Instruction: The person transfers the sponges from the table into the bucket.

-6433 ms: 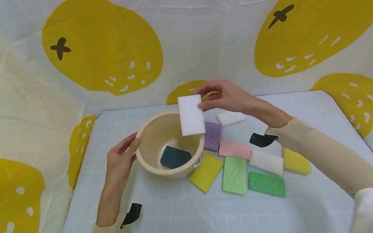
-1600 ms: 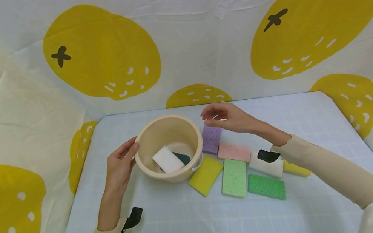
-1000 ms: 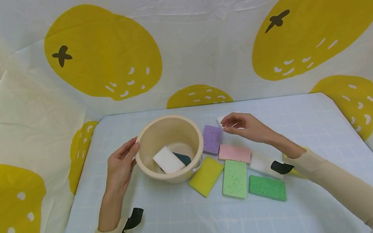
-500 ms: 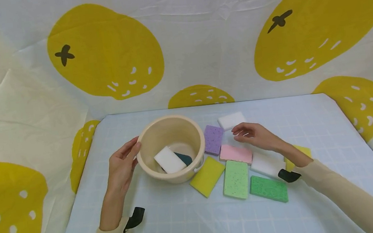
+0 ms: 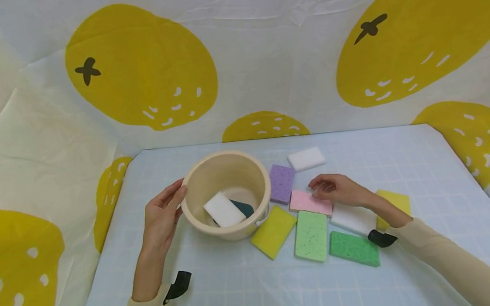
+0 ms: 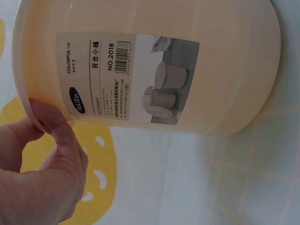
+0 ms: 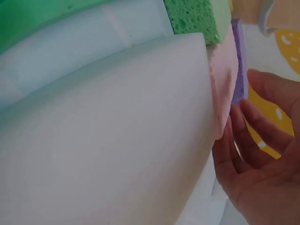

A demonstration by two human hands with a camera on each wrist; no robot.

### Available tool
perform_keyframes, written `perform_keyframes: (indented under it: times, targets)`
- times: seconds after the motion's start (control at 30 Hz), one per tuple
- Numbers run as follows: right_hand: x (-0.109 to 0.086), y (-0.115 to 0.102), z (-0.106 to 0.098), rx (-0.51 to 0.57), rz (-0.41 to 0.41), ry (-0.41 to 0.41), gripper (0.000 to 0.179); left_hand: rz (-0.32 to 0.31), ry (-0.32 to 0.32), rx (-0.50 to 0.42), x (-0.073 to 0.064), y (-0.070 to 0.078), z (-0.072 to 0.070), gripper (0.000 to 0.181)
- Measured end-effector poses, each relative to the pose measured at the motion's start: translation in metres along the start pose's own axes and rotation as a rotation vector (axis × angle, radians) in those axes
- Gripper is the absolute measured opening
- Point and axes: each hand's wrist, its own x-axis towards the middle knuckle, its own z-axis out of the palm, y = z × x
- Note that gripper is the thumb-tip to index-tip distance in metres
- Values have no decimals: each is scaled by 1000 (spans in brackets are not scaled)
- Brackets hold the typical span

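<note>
head view with both wrist views: a person's two bare hands at a tabletop spread with sponges. the left hand pinches the rim of a cream bucket, thumb and fingers on either side of the edge; the bucket stands upright. in the left wrist view, a printed label is visible on its outer wall. inside the bucket, an inner white sponge lies tilted, partly over a dark teal sponge. the right hand is above the pink sponge, its fingers loosely bent and the thumb apart from them, holding nothing; whether the fingertips touch the pink sponge cannot be told.

the pink sponge lies on the tabletop between the purple sponge, the light green sponge and the near white sponge. the far white sponge lies beyond it, near the purple one. a yellow sponge is just beside the bucket; a dark green sponge lies nearest the viewer at right, and a second yellow sponge lies partly beneath the right forearm. behind, a pale cloth bears large yellow fruit shapes.
</note>
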Motion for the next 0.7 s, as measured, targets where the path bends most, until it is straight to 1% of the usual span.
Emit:
perform_keyframes:
  times: [0.1, 0.2, 0.3, 0.57, 0.7]
  targets:
    - [-2, 1, 1, -43, 20, -35, 33, -4, 3, 0, 0, 0, 0, 56]
    - [-4, 2, 2, -76, 21, -66, 37, -4, 3, 4, -1, 0, 0, 56]
    - [-6, 1, 4, -112, 10, -74, 37, -6, 5, 13, 0, 0, 1, 57]
    - [-6, -8, 5, -102, -17, -80, 27, -18, 15, 18, 0, 0, 1, 57]
    - [-4, -12, 4, -106, -33, -73, 29, -16, 16, 12, 0, 0, 1, 57]
